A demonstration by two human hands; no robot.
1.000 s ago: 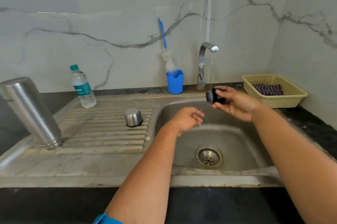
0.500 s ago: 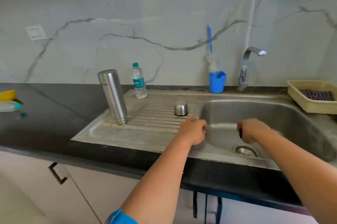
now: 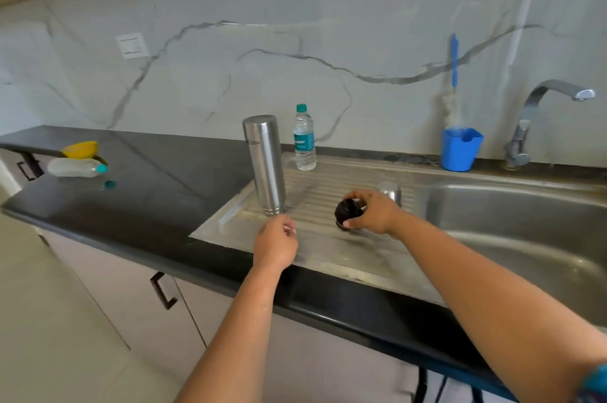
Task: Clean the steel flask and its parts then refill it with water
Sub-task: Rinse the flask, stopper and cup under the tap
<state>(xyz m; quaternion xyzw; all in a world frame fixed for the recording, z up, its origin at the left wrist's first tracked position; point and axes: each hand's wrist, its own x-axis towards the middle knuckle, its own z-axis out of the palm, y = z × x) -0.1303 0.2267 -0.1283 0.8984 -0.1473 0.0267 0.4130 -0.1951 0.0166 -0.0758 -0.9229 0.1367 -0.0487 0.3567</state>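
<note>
We're in a home kitchen: steel sink [image 3: 512,205] set in a dark table [image 3: 157,186], tap [image 3: 538,113] behind the sink, marble wall [image 3: 295,25] above, cupboard doors [image 3: 141,297] below the sink.

The right hand [image 3: 374,213], which held the black stopper [image 3: 348,210] under the tap a second ago, has carried it across to the ribbed drainboard [image 3: 328,238], near the steel flask [image 3: 264,164]. The left hand [image 3: 276,246] has moved left over the drainboard's front edge.
</note>
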